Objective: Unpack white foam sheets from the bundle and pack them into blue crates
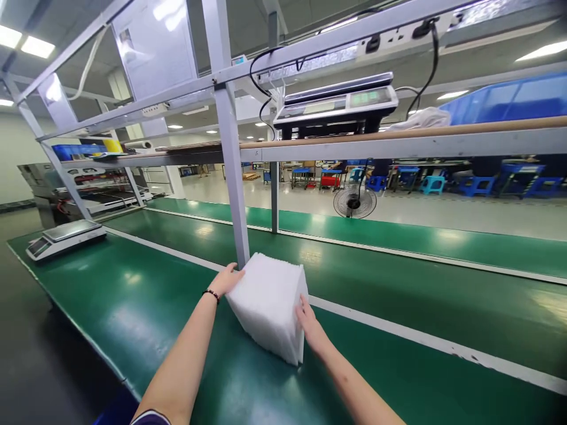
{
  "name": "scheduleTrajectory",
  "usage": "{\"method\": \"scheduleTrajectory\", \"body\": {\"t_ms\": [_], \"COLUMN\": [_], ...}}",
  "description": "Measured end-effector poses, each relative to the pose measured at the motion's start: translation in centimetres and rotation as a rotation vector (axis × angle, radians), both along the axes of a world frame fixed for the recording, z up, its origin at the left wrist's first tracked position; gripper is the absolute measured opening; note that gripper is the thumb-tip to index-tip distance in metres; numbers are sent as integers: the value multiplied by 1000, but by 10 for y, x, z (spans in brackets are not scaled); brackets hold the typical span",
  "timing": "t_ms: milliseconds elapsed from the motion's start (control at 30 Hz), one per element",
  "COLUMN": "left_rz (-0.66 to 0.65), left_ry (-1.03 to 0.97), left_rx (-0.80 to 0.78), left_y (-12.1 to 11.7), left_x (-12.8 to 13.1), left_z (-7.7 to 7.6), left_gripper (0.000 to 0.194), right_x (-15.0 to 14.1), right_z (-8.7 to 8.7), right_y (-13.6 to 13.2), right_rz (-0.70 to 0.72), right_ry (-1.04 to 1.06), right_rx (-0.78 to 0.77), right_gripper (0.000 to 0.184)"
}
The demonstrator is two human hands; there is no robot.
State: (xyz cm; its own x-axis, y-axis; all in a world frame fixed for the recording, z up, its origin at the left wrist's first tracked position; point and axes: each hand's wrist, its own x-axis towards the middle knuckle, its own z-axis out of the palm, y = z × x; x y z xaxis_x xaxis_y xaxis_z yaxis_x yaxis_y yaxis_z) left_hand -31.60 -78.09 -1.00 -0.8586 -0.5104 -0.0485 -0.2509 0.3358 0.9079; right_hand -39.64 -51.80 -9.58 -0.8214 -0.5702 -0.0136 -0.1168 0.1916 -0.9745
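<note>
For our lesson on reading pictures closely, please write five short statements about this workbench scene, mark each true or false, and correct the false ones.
1. The left hand and right hand are on opposite sides of the white block. True.
2. The beaded bracelet is on the right wrist. False: it is on the left wrist.
3. A scale with a lit green display sits on the shelf. True.
4. A second scale stands on the floor. False: it stands on the green worktop.
5. The block is red. False: it is white.
</note>
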Motion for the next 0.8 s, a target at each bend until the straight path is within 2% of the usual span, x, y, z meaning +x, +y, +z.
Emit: {"method": "scheduleTrajectory", "body": {"t_ms": [67, 133, 200, 233, 300, 367, 500, 667, 733, 800], "left_rz": [94, 82, -46, -161, -392, -469, -398, -387, -377, -370], "left_ry": [34, 58, 63, 76, 157, 150, -47, -67, -57, -64], "left_rx": [-134, -323, -594, -694, -788, -836, -982, -1140, -1191, -1224], "left_y": [-5, 14, 48, 67, 100, 120, 120, 107, 106, 107], "left_x": [3, 7, 9, 10, 9, 6, -4, -4, -2, -1], "left_z": [10, 15, 13, 10, 3, -5, -19, -31, -33, -34], "left_gripper": [72, 68, 65, 66, 62, 54, 46, 41, 40, 39], "right_x": [-9, -13, -15, -16, -18, -17, -2, 33, 42, 48], "right_z": [-7, -11, -14, -15, -19, -25, -41, -63, -69, -68], "right_y": [-25, -43, -54, -57, -57, -51, -12, 72, 105, 136], "right_rz": [24, 46, 67, 80, 111, 140, 161, 214, 155, 61], "right_ry": [47, 75, 105, 121, 161, 203, 261, 509, 529, 497], "right_rx": [55, 72, 80, 78, 68, 70, 145, 418, 478, 455], "right_gripper": [104, 103, 98, 94, 82, 71, 66, 58, 54, 48]}}
